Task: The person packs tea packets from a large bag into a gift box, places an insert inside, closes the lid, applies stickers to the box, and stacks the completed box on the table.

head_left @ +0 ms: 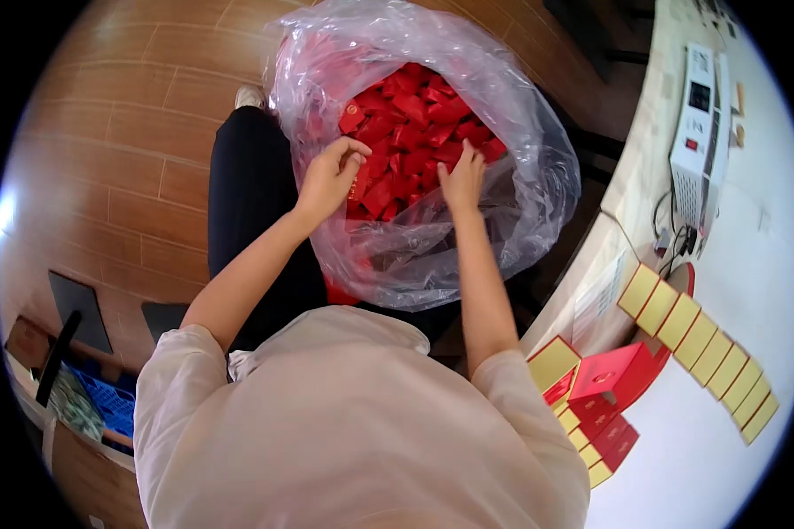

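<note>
A large clear plastic bag [529, 203] stands open in front of me, holding a heap of small glossy red packets [406, 119], some with gold marks. My left hand [328, 181] is over the heap's left side, fingers curled and thumb near the index finger. Whatever may be between those fingertips is hidden or too small to name. At the right side of the heap, my right hand [464, 176] has its thumb and fingers apart, tips close to the red packets, with nothing visible in it.
On the white table [679, 458] to my right are a row of gold-coloured boxes [699, 348], red boxes [604, 379] and a white device [699, 132] with cables. A blue crate [106, 397] is at lower left. The floor [123, 150] is wood-look.
</note>
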`<state>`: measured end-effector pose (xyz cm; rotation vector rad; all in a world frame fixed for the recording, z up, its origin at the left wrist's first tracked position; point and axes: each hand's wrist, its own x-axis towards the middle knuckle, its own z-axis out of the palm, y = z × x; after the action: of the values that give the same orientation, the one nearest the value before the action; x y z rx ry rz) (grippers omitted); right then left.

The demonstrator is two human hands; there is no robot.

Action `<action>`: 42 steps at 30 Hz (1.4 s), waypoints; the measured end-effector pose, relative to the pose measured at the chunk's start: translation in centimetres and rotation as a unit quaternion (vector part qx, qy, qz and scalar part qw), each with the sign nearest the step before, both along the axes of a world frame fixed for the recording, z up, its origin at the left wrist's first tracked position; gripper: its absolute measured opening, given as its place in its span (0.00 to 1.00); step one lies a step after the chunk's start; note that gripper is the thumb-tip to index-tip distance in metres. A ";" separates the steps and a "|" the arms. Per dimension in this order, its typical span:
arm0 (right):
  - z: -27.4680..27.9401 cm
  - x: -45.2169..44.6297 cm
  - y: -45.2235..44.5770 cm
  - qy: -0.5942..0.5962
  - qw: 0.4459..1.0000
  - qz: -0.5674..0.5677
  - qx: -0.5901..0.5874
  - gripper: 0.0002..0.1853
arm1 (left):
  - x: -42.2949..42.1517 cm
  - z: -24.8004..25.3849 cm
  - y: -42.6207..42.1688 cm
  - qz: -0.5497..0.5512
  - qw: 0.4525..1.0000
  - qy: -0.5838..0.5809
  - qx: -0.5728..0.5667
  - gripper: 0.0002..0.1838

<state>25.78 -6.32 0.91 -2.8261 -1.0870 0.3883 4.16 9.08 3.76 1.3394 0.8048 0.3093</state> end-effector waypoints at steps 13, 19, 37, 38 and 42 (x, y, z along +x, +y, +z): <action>-6.8 10.6 3.5 0.051 0.919 0.174 -0.351 0.49 | 2.2 -4.0 -0.7 0.041 0.962 0.013 -0.271 0.09; -6.4 8.3 1.3 0.014 0.947 0.136 -0.290 0.38 | 2.0 -4.8 -1.1 0.034 0.965 0.011 -0.259 0.08; 6.8 -12.7 -0.5 0.053 0.943 0.151 0.292 0.20 | 1.2 -0.4 -1.2 -0.029 0.861 -0.005 -0.508 0.23; 7.0 -13.2 -0.6 0.049 0.943 0.148 0.294 0.20 | 1.2 -0.5 -1.2 -0.034 0.862 -0.006 -0.506 0.23; 7.6 -13.9 -1.1 0.077 0.932 0.106 0.338 0.14 | 0.9 -2.0 -1.0 -0.044 0.900 -0.075 -0.428 0.16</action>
<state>11.84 -7.40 8.49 -2.0534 -1.2035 0.1910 5.10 8.08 1.81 0.5073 0.6280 -0.0317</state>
